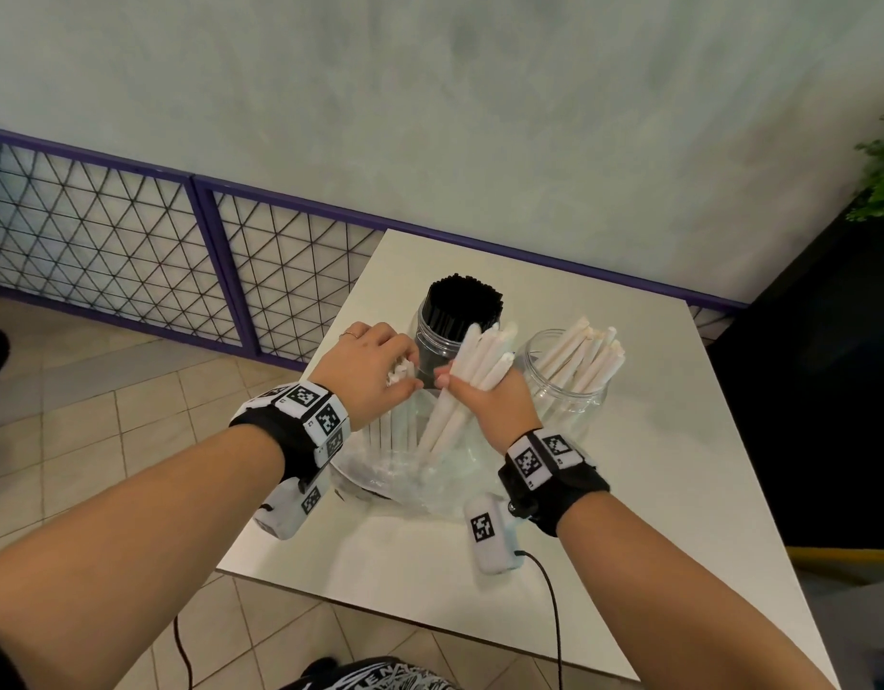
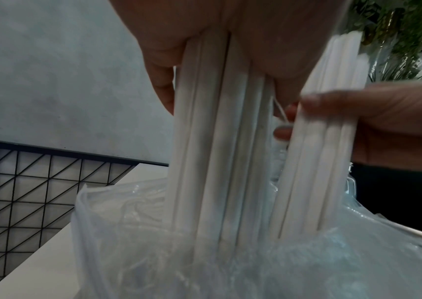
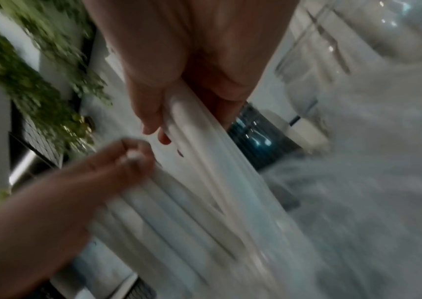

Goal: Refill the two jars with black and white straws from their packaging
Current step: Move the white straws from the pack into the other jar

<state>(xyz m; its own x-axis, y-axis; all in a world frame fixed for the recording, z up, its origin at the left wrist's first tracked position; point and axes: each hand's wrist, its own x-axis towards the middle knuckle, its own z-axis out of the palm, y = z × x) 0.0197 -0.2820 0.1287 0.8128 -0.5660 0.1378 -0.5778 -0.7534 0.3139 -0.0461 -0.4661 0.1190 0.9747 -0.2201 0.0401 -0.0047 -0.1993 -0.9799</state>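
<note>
On the white table stand two clear jars. The left jar is packed with black straws; the right jar holds several white straws. In front of them lies the clear plastic packaging with white straws standing in it. My left hand grips one bundle of white straws rising out of the bag. My right hand grips a second bundle of white straws, its lower ends still inside the packaging.
A purple-framed wire mesh fence runs behind the table along a grey wall. A green plant hangs at the far right above a dark counter. A black cable trails off the table's front edge over the tiled floor.
</note>
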